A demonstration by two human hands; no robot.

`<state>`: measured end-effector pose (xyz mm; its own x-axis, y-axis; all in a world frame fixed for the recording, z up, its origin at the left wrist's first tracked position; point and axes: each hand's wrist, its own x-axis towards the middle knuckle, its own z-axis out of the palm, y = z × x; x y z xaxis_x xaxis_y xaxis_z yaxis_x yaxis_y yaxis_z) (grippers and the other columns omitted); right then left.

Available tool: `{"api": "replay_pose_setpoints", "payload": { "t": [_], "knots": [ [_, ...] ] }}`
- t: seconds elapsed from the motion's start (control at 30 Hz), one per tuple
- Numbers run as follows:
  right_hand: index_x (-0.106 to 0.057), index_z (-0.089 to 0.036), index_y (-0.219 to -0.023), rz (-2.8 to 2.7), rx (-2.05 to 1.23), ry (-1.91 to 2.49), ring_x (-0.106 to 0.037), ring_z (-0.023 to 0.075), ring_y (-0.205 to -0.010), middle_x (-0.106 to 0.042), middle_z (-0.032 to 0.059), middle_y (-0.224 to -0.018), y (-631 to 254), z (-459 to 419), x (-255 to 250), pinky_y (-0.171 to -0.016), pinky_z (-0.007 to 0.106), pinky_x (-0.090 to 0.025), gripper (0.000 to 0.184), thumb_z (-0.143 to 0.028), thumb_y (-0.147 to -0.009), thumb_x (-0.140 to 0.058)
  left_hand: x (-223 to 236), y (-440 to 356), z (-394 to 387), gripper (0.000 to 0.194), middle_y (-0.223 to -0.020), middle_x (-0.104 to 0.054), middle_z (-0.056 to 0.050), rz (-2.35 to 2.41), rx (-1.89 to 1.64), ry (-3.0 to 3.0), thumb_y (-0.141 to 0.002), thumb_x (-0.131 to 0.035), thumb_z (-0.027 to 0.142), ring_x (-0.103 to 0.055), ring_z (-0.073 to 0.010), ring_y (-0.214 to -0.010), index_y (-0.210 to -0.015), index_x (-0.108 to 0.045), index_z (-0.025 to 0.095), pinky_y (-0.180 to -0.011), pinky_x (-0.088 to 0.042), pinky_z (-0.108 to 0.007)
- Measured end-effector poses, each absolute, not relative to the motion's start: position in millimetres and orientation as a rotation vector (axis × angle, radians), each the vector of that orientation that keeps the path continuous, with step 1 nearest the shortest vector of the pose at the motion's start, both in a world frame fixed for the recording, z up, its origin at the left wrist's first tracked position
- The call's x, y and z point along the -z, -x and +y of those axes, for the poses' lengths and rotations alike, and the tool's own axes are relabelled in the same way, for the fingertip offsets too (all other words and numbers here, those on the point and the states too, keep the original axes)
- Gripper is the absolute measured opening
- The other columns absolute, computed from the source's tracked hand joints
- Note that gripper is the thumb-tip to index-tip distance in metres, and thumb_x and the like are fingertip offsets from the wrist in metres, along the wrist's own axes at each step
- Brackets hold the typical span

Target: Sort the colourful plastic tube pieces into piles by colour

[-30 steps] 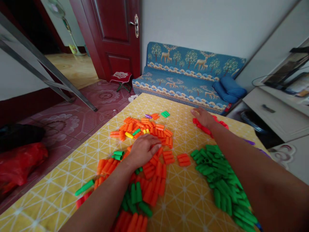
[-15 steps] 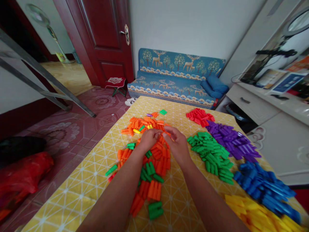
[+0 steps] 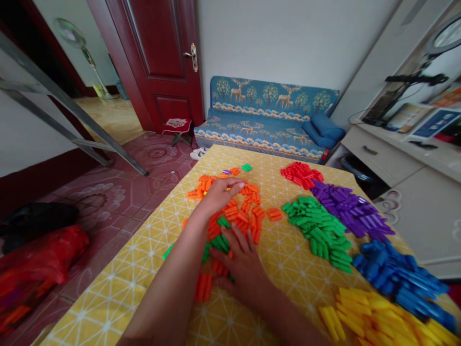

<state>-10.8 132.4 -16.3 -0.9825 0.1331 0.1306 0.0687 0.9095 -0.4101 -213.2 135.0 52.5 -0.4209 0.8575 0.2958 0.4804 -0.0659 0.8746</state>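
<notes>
Over the upper part of a mixed pile of small orange tube-shaped plastic pieces (image 3: 237,214) is my left hand (image 3: 221,194). Its thumb and fingers are pressed together; anything between them is hidden. My right hand (image 3: 241,264) lies lower down, fingers spread, above orange and green pieces. Some green pieces (image 3: 220,242) show between the two arms, mixed among the orange ones. One orange cluster (image 3: 274,214) sits apart, right of the pile. Beyond the pile lie a green piece (image 3: 247,167) and a small purple one (image 3: 226,171).
Sorted heaps line the right side of the yellow-clothed table (image 3: 144,259): red (image 3: 300,174), green (image 3: 319,230), purple (image 3: 349,209), blue (image 3: 399,278) and yellow (image 3: 382,317). A blue sofa (image 3: 266,129) stands beyond; a red bag (image 3: 46,259) rests on the floor at left.
My hands have parted. The right one moved down toward me and spread its fingers, while the left shifted slightly up. An orange cluster now shows where the right hand was.
</notes>
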Motion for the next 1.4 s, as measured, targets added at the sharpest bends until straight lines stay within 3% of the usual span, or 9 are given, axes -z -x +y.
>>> {"api": "replay_pose_setpoints", "payload": {
  "t": [0.1,0.23,0.5,0.73,0.87,1.03,1.17,1.27,1.4],
  "knots": [
    [-0.055,-0.036,-0.131,-2.837,-0.508,0.287,-0.011,0.0329,-0.145,-0.024,0.0063,-0.157,42,156,12,-0.113,0.06,-0.009,0.051,-0.047,-0.081,-0.062,-61,224,124,0.043,-0.106,-0.074,-0.007,2.013,-1.435,-1.429,-0.084,-0.057,0.049,-0.066,-0.0237,-0.102,-0.106,-0.072,0.014,-0.095,-0.047,-0.034],
    [-0.064,-0.033,-0.118,-2.751,-0.436,0.479,-0.029,0.0335,-0.138,-0.041,0.0076,-0.147,77,176,10,-0.11,0.062,-0.015,0.037,-0.042,-0.082,-0.062,-63,241,109,0.037,-0.103,-0.075,-0.008,2.315,-1.241,-1.417,-0.085,-0.054,0.039,-0.068,-0.0238,-0.095,-0.107,-0.072,0.015,-0.087,-0.05,-0.032],
    [-0.066,-0.021,-0.112,-2.308,-0.476,0.694,-0.046,0.0282,-0.123,-0.054,0.0122,-0.133,87,173,13,-0.108,0.051,-0.027,0.032,-0.039,-0.088,-0.054,-54,253,103,0.035,-0.116,-0.07,-0.009,2.587,-0.815,-1.289,-0.083,-0.057,0.033,-0.062,-0.0247,-0.109,-0.112,-0.071,0.02,-0.094,-0.045,-0.031],
    [-0.062,-0.012,-0.117,-1.984,-0.258,0.957,-0.041,0.0317,-0.125,-0.051,0.0198,-0.131,40,219,32,-0.103,0.051,-0.032,0.047,-0.047,-0.088,-0.048,-28,255,108,0.053,-0.133,-0.056,-0.015,2.654,-0.657,-1.096,-0.078,-0.065,0.044,-0.05,-0.031,-0.125,-0.127,-0.06,0.024,-0.101,-0.039,-0.037],
    [-0.059,-0.012,-0.124,-2.136,-0.242,1.095,-0.042,0.0348,-0.121,-0.053,0.0207,-0.13,37,224,41,-0.098,0.052,-0.035,0.055,-0.051,-0.085,-0.051,-25,246,119,0.05,-0.136,-0.054,-0.014,2.605,-0.784,-1.243,-0.075,-0.07,0.04,-0.043,-0.0315,-0.131,-0.122,-0.064,0.023,-0.108,-0.031,-0.043],
    [-0.064,-0.013,-0.116,-2.195,-0.375,1.023,-0.049,0.0298,-0.108,-0.06,0.0151,-0.117,43,210,34,-0.094,0.044,-0.042,0.047,-0.042,-0.08,-0.061,-20,226,139,0.037,-0.117,-0.068,-0.01,2.266,-1.039,-1.578,-0.074,-0.069,0.028,-0.061,-0.0248,-0.111,-0.11,-0.071,0.021,-0.099,-0.042,-0.034],
    [-0.066,-0.013,-0.109,-2.089,-0.569,0.911,-0.054,0.0263,-0.101,-0.064,0.0134,-0.109,46,209,37,-0.093,0.04,-0.044,0.037,-0.035,-0.079,-0.06,-14,224,141,0.03,-0.107,-0.072,-0.007,2.212,-0.91,-1.596,-0.073,-0.067,0.025,-0.063,-0.0243,-0.103,-0.102,-0.074,0.021,-0.092,-0.045,-0.032],
    [-0.066,-0.013,-0.105,-1.996,-0.69,0.851,-0.058,0.0234,-0.096,-0.066,0.0125,-0.104,47,209,40,-0.091,0.038,-0.045,0.031,-0.032,-0.082,-0.055,-15,227,136,0.036,-0.109,-0.07,-0.006,2.176,-0.833,-1.597,-0.071,-0.069,0.027,-0.062,-0.0238,-0.102,-0.107,-0.072,0.02,-0.089,-0.046,-0.031],
    [-0.065,-0.015,-0.116,-2.061,-0.629,0.917,-0.053,0.0261,-0.101,-0.066,0.0123,-0.108,49,207,38,-0.09,0.04,-0.045,0.042,-0.033,-0.078,-0.061,-24,219,134,0.046,-0.107,-0.067,-0.006,2.181,-0.679,-1.685,-0.061,-0.078,0.03,-0.06,-0.024,-0.101,-0.106,-0.072,0.021,-0.085,-0.046,-0.029]
  ]
}}
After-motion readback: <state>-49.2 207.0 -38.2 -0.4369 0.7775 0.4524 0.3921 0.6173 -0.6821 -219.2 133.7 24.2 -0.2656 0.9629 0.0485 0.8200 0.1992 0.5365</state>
